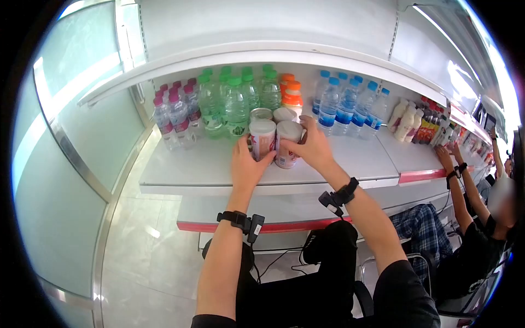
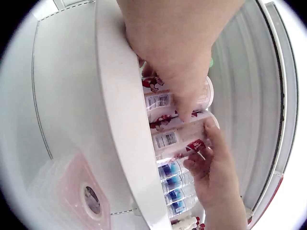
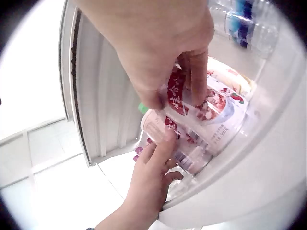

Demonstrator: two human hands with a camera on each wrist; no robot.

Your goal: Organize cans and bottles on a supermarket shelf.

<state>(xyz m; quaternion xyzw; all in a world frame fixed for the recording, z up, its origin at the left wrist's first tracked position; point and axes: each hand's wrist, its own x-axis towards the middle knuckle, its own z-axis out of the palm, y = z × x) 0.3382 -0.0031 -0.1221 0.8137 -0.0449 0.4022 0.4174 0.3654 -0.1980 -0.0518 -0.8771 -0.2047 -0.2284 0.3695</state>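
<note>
Two white-lidded canisters with pink-and-white printed labels stand side by side near the front of the shelf. My left hand holds the left canister, fingers along its outer side and thumb toward its front. Around the right canister my right hand curls, thumb across the front and fingers at the far side. Barcodes and red print show on the right canister in the left wrist view. Close behind them are two more canisters, a grey-topped one and a white-lidded one, partly hidden.
Green-capped bottles, pink-capped bottles and orange-capped bottles stand behind and left. Blue-capped bottles are to the right. An upper shelf overhangs them. Another person sits at the far right.
</note>
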